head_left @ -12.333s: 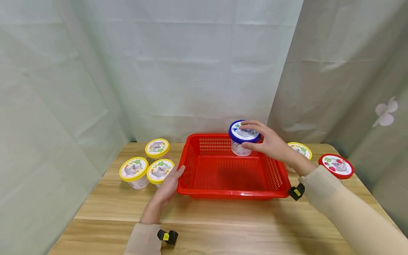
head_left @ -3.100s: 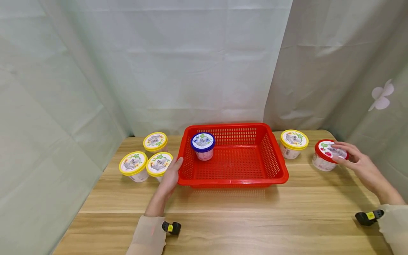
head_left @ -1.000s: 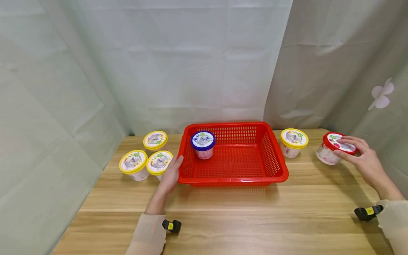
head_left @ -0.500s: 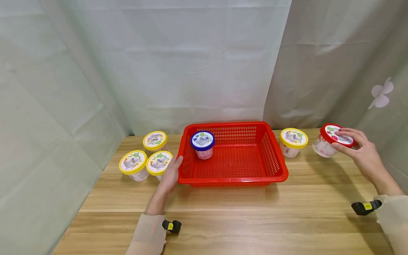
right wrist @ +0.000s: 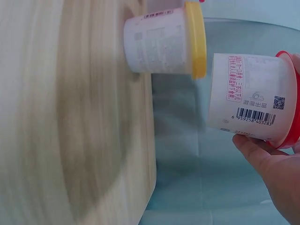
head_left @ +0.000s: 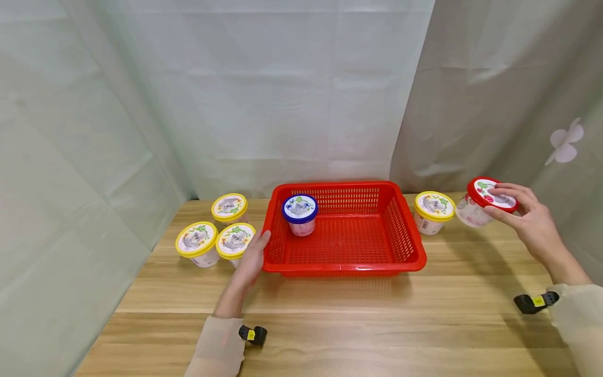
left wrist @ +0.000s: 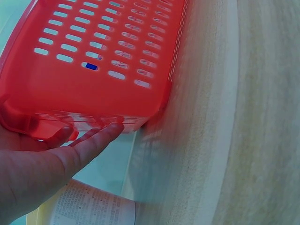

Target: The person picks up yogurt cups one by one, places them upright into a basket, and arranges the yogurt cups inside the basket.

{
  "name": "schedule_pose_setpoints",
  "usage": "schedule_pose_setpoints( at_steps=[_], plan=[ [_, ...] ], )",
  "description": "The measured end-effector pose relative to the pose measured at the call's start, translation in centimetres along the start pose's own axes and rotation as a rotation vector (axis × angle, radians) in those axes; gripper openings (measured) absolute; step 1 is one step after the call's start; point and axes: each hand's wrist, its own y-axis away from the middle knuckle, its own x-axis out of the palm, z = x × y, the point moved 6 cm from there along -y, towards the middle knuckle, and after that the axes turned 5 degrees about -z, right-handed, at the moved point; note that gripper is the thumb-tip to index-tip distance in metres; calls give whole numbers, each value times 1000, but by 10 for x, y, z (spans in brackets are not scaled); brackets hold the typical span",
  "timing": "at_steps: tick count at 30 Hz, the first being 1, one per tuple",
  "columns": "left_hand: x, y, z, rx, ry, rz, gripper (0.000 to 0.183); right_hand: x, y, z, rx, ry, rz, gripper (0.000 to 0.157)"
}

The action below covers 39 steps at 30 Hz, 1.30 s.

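Here's the right hand [head_left: 534, 225] over on the right, thumb and fingers clamped on the red-lidded tub [head_left: 472, 212], which hangs tilted above the wooden table [head_left: 339, 330], just beside a standing yellow-lidded tub [head_left: 428, 225] and, as the right wrist view shows, apart from it; across on the other side the left hand [head_left: 248, 266] grips the red basket [head_left: 344, 267] by its left rim, thumb on top, fingers against the outer wall, while a blue-lidded tub [head_left: 302, 228] sits upright inside and three more yellow-lidded tubs [head_left: 196, 239] cluster near that wrist
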Motion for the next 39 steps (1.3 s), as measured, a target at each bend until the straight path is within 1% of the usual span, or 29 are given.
schedule_pose_setpoints(
  at_steps=[6,13,22,27,34,39],
  plan=[
    [0,1,0,4,-8,0,63,9,-6,7,-5,-33,8,45],
    [-2,2,1,-11,-23,-11,63,19,-13,17,-18,-28,35,47],
    [-1,2,1,-10,-10,-8,64,28,-20,28,-39,-19,66,49],
    [0,1,1,-7,-14,-11,64,34,-24,39,-43,-20,86,49],
    [0,1,-1,13,-7,-11,62,51,-30,57,-66,-78,119,47],
    [1,1,-1,13,-5,-11,62,60,-35,67,-86,-81,138,47]
  ],
)
